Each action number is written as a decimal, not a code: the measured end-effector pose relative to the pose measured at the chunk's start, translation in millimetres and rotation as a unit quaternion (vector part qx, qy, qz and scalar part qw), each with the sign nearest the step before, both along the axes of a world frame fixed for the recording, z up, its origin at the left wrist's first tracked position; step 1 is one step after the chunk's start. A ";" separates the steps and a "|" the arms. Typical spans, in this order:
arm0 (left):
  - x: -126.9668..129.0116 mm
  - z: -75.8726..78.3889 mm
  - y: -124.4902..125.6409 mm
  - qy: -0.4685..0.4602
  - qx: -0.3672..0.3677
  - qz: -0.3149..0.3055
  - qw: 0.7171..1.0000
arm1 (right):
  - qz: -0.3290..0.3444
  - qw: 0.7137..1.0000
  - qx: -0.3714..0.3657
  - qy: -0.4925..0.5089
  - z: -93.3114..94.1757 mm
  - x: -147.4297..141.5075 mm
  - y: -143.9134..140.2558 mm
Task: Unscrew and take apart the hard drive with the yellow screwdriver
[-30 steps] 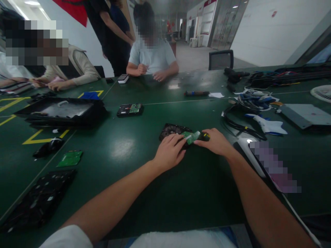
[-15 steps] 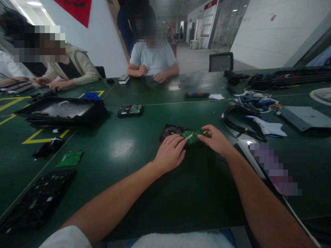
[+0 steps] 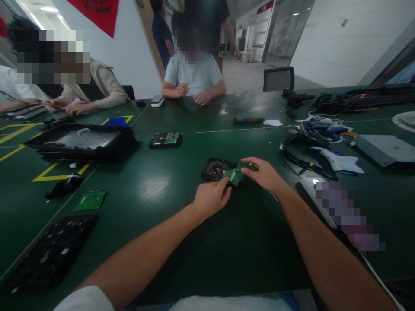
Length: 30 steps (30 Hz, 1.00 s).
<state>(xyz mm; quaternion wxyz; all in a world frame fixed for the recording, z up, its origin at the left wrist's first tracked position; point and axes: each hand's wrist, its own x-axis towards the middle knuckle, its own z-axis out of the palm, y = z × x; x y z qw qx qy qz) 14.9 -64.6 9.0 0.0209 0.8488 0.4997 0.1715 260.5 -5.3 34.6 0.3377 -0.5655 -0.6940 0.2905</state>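
Note:
A green circuit board (image 3: pixel 236 173) is tilted above a black hard drive (image 3: pixel 216 168) on the table, partly covering its right side. My left hand (image 3: pixel 211 198) is closed on the board's lower left edge between thumb and fingers. On the opposite side, my right hand (image 3: pixel 263 175) pinches the board's upper right edge. A yellow-and-black tool handle (image 3: pixel 253 166) also lies within my right hand's fingers; most of it is hidden. Farther back, another hard drive (image 3: pixel 164 140) lies with its green board showing. A loose green circuit board (image 3: pixel 90 201) rests to the left.
Black plastic trays (image 3: pixel 81 140) stand at the left, beyond a large black part (image 3: pixel 52 250). Cables (image 3: pixel 301 157), a glove (image 3: pixel 340 162), a grey metal box (image 3: pixel 385 149) and a phone-like device (image 3: pixel 319 203) lie at the right. A co-worker (image 3: pixel 194 77) sits opposite.
The circuit board has tilted up and shifted slightly left, showing more of the hard drive. My left fingers have moved from over the drive to the board's lower edge. Standing people behind have moved.

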 end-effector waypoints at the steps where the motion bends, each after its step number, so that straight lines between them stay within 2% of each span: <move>1: 0.4 0.3 -0.1 0.001 0.002 -0.004 1.000 | -0.010 1.000 0.010 -0.013 -1.8 0.3 1.1; 5: 1.2 -0.4 -0.4 -0.003 0.010 -0.004 1.000 | -0.046 0.999 0.004 -0.020 -6.3 0.2 2.4; 19: -0.2 -0.8 -2.3 -0.007 0.045 -0.008 0.999 | -0.047 0.998 -0.034 0.003 -6.5 -3.4 -0.4; 30: 0.5 -1.4 -0.6 0.000 0.021 -0.027 0.999 | 0.003 0.996 0.037 -0.081 -3.6 -6.3 -1.1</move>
